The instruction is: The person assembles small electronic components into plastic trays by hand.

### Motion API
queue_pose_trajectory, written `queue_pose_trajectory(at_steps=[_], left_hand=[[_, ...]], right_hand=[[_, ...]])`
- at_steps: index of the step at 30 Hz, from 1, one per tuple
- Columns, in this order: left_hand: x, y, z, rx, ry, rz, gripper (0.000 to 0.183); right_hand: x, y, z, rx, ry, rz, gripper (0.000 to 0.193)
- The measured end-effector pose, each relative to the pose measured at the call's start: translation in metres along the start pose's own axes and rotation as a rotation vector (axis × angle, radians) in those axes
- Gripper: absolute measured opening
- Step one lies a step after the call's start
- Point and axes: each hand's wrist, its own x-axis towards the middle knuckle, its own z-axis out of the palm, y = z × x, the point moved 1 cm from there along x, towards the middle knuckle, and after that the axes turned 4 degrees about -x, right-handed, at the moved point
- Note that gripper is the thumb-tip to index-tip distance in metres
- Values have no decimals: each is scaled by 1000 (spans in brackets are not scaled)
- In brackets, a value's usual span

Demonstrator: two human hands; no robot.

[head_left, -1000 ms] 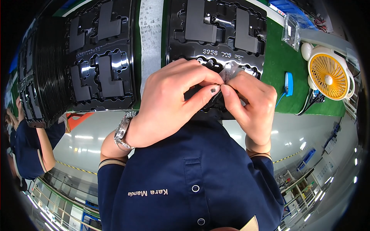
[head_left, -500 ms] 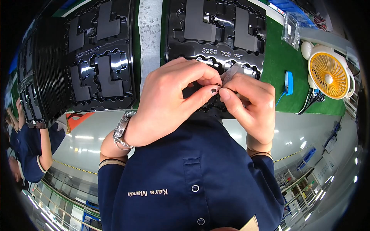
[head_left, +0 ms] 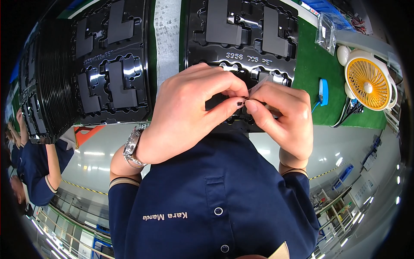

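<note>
Over the near edge of the right-hand black plastic tray [head_left: 248, 58], my two hands meet fingertip to fingertip. My left hand [head_left: 189, 110] is closed, thumb and index finger nearly touching at the tips; whatever is between them is too small to make out. A small black square piece [head_left: 239, 103] sits on that thumb, by its tip. My right hand [head_left: 286, 114] pinches with thumb and index finger, and a clear film strip [head_left: 259, 83] sticks up from behind its fingers. Dark grey L-shaped parts [head_left: 223, 26] lie in the tray pockets beyond my hands.
Left stands another black tray [head_left: 97, 60] with similar parts, next to a tall tray stack [head_left: 56, 82]. A paper strip with handwriting [head_left: 167, 39] separates the trays. Right on the green mat are a blue tool [head_left: 323, 93], a clear bag [head_left: 325, 34] and a yellow-and-white fan [head_left: 366, 84]. A co-worker [head_left: 36, 168] is far left.
My right hand has shifted slightly right, and the clear film strip shows lower and less plainly. Both pinches stay close together at nearly the same spot.
</note>
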Motion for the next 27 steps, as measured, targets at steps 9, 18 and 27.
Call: queue_pose_trajectory(at_steps=[9,18,27], left_hand=[[-1,0,0,-10,0,-26,13],[-1,1,-1,54,-13,35,12],[-4,0,1,-93,34,-46,7]], right_hand=[[1,1,0,24,-34,21,11],[4,-2,-7,-45,-128,36,15],[-1,-6,-3,-5,58,20,9]])
